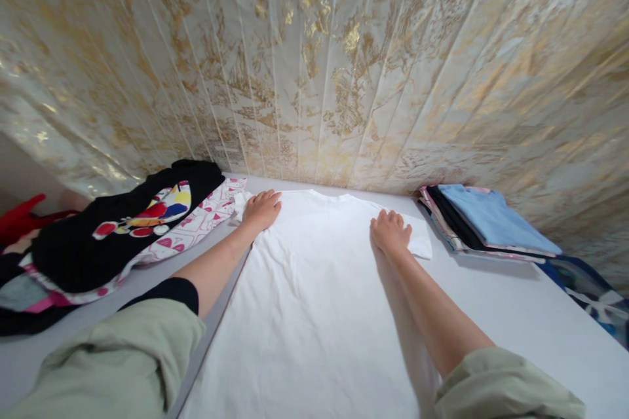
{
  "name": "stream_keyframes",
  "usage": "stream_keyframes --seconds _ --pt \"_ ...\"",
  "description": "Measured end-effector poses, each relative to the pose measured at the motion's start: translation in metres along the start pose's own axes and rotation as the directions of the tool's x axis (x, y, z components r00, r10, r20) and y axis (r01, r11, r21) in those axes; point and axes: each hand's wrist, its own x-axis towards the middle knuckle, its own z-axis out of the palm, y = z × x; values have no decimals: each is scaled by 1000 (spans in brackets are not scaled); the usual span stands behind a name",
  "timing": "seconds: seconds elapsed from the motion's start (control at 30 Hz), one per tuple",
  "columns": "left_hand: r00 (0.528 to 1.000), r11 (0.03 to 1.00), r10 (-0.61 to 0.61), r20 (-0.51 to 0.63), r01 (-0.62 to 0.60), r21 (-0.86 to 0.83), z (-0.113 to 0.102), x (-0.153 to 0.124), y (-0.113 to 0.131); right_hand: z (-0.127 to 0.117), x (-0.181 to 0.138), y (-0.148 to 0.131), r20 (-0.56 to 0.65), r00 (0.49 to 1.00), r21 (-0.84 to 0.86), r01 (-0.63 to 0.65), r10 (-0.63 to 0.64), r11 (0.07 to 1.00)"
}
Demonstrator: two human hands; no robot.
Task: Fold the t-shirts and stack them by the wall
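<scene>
A white T-shirt (314,288) lies spread out in front of me, its neckline towards the curtain and its lower end running out of view at the bottom. My left hand (262,211) rests on the shirt's left shoulder, fingers stretched out over the cloth. On the opposite shoulder lies my right hand (391,232), its fingers apart and pressed lightly on the fabric. The right sleeve sticks out flat beyond that hand. Around my left hand the left sleeve looks bunched and is partly covered. Small wrinkles run down the shirt's left side.
The shirt lies on a white table (511,308). On the left is a loose heap with a black printed garment (142,216) and a pink-patterned white cloth (191,236). At the right stands a folded clothes stack (491,219), blue on top. Behind hangs a gold-patterned curtain (314,65).
</scene>
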Motion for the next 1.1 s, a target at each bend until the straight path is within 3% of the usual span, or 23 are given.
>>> stream_keyframes --seconds 0.1,0.2,0.33,0.5,0.63,0.73,0.83,0.97,1.1 --pt "1000 1000 12 -28 -12 -9 3 0 2 -6 -11 -38 -2 984 10 180 -180 984" --pt "998 1000 22 -53 -23 -22 5 1 0 -3 -28 -83 44 909 105 409 -415 907" --pt "995 998 27 -100 -32 -56 7 2 -1 8 -47 -114 90 861 118 489 -500 864" --pt "979 992 -18 -204 -7 -123 -5 -2 -10 8 -50 -110 127 849 106 502 -512 858" --pt "949 983 -161 -270 132 -125 -27 -23 -37 5 -49 -108 122 847 101 509 -518 855" --pt "940 946 -317 -124 304 -113 -39 -39 -59 6 -50 -109 108 850 106 506 -516 856" --pt "924 918 -380 28 381 -112 -42 -45 -68 8 -50 -110 99 853 104 503 -512 858" --pt "915 903 -392 89 402 -152 -42 -39 -63 10 -50 -108 78 850 123 510 -520 851" --pt "933 910 -357 45 358 -211 -49 -34 -53 13 -49 -107 49 848 132 518 -527 845"
